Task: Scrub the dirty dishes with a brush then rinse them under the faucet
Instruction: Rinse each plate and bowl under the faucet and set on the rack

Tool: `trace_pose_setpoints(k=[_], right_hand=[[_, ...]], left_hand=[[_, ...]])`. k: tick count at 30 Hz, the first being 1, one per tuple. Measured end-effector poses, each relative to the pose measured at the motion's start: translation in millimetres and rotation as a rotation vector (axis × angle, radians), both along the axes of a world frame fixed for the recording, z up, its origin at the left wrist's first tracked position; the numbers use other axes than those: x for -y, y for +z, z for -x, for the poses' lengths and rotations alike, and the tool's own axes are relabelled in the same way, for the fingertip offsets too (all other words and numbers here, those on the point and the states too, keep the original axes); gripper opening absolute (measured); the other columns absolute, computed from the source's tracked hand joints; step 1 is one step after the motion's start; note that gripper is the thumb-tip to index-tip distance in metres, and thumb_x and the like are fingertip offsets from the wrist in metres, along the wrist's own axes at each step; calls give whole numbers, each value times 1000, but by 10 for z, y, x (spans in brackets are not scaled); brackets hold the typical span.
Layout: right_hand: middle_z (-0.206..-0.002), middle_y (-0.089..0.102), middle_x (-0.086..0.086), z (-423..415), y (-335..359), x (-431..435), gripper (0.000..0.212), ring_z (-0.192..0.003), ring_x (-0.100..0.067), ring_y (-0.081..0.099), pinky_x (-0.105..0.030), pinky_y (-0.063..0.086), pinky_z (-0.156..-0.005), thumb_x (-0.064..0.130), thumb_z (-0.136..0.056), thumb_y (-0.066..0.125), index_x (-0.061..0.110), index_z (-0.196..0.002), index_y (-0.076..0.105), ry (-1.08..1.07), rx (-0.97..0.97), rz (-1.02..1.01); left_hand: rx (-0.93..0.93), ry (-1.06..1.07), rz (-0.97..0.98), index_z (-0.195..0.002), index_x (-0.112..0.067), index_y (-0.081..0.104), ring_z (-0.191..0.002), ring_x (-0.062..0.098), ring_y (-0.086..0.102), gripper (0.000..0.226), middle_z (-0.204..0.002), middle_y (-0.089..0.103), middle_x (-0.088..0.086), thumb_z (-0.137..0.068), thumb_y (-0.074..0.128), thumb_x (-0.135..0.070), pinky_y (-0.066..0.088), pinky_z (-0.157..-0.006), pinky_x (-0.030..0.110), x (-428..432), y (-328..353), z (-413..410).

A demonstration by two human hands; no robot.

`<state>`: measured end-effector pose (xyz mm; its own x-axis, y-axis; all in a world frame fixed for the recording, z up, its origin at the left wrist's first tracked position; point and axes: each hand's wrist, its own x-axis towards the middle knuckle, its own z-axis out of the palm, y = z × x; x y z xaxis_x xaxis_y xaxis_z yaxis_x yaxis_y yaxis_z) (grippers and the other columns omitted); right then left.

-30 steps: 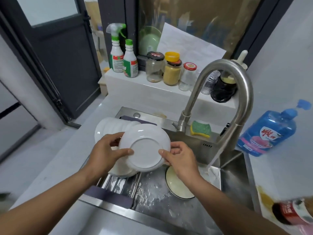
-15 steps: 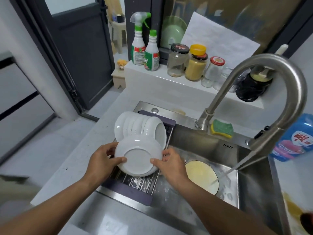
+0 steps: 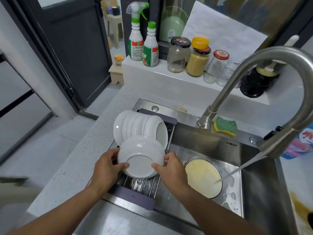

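The left hand (image 3: 108, 167) and right hand (image 3: 172, 168) clasp a round white ceramic bowl (image 3: 140, 156) by its rim, underside up, above the steel-barred drying rack (image 3: 135, 197), just before a row of white bowls (image 3: 135, 126). The curved steel faucet (image 3: 279, 53) pours onto a yellow-coated plate (image 3: 203, 177).

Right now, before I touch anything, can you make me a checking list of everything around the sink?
Surface: speckled counter with a steel sink; brown stain at the right edge.
Job's things: white bowl, bottom up, over the rack; stacked bowls on their sides behind it; yellowish plate in the sink, under water running from the faucet; brush: nothing seen.
Clutter: sponge by the faucet; spray bottles and jars on the ledge; blue soap bottle at right.
Hands: left hand and right hand both hold the bowl.
Cables: nothing seen.
Surroundings: dark door at left.
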<state>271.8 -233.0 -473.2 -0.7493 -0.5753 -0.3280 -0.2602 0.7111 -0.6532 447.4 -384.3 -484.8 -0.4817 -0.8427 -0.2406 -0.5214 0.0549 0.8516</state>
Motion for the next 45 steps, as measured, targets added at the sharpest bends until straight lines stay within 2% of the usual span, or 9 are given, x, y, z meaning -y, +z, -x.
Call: trace_pose_setpoints(k=[6, 13, 20, 25, 27, 29, 32, 36, 45], right_hand=[[-112, 61, 14, 50, -44, -119, 44, -98, -10, 59, -31, 50, -79, 57, -79, 77, 37, -109, 52, 27, 10, 52], [-108, 63, 14, 341, 45, -320, 42, -97, -8, 61, -33, 52, -85, 52, -82, 77, 31, -115, 63, -8, 66, 106], [-83, 69, 8, 941, -23, -822, 19, -78, -14, 69, -41, 60, -73, 38, -81, 82, 28, -90, 68, -180, 121, 174], [-76, 71, -4, 1304, -143, -1292, 10, -61, -16, 65, -32, 57, -55, 12, -90, 72, 16, -82, 69, -294, 252, 240], [-73, 68, -8, 1452, -239, -1490, 16, -57, -17, 61, -31, 53, -53, 4, -91, 67, 13, -77, 68, -334, 301, 246], [-68, 63, -9, 1565, -325, -1618, 21, -52, -16, 56, -28, 48, -51, 0, -91, 62, 11, -73, 67, -379, 342, 241], [-63, 61, -8, 1753, -476, -1762, 18, -50, -16, 53, -28, 45, -52, -4, -91, 61, 4, -76, 66, -409, 366, 211], [-61, 61, -10, 1939, -723, -1879, 16, -47, -16, 55, -31, 48, -52, -9, -90, 61, 0, -78, 66, -445, 367, 151], [-50, 58, -8, 2115, -1329, -1960, 27, -39, -20, 52, -34, 46, -53, 7, -86, 77, 9, -71, 55, -426, 354, -84]], left_hand=[[39, -61, 138, -149, -32, 42, -131, 8, 45, 88, -143, 46, -9, -76, 88, -14, 42, -109, 33, -83, 79, 56], [-31, -380, 459, -147, -29, 47, -140, 1, 33, 70, -153, 35, -14, -87, 74, -7, 29, -114, 23, -363, 404, 564], [-59, -569, 371, -137, -30, 57, -121, -2, 48, 55, -136, 48, -16, -89, 75, -11, 33, -104, 8, -685, 401, 1328], [-9, -530, 113, -127, -26, 63, -102, 5, 63, 42, -114, 65, -9, -90, 74, -11, 47, -89, 11, -908, 241, 1725], [16, -517, 5, -119, -23, 65, -90, 7, 66, 33, -99, 70, -6, -90, 75, -10, 53, -86, 23, -993, 106, 1873], [33, -514, -97, -114, -19, 65, -77, 6, 66, 28, -88, 71, -3, -90, 74, -7, 55, -80, 27, -1040, -35, 1966], [90, -513, -171, -116, -12, 64, -63, -1, 61, 26, -84, 71, 0, -92, 73, -9, 48, -64, 16, -1098, -283, 2139], [190, -500, -232, -108, -8, 66, -57, 9, 52, 18, -78, 65, 3, -92, 73, -8, 42, -54, 19, -1160, -653, 2344], [352, -537, -226, -118, -16, 71, -95, 19, 65, 27, -105, 71, 1, -92, 69, -12, 42, -77, 19, -1288, -1169, 2492]])
